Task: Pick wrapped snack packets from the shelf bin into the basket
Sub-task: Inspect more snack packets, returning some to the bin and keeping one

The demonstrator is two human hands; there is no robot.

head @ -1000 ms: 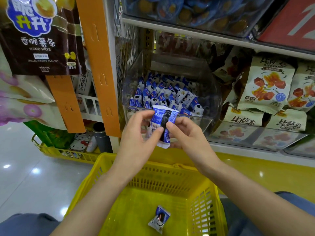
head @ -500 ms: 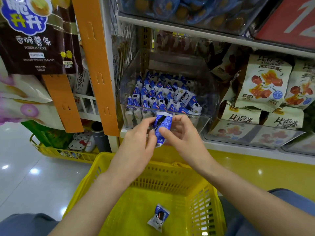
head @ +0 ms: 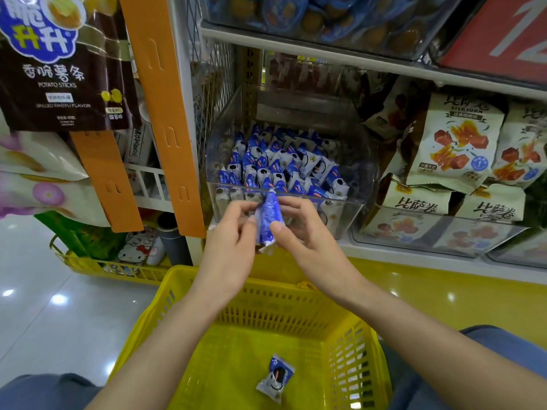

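A blue and white snack packet [head: 268, 220] is held edge-on between both hands, just in front of the clear shelf bin [head: 352, 214]. My left hand [head: 228, 255] pinches its left side and my right hand [head: 307, 238] pinches its right side with thumb and fingers. The bin holds several more blue and white packets [head: 275, 167]. Below my hands stands the yellow basket [head: 349, 359], with one packet [head: 275, 377] lying on its floor.
Beige snack bags [head: 453, 146] fill the bin to the right. An orange strip [head: 162, 113] hangs left of the clear bin, beside a dark potato stick bag [head: 62, 63]. A low yellow rack [head: 97, 264] stands on the tiled floor at left.
The held packet has turned from face-on to edge-on between my fingers. Both hands stayed in front of the bin.
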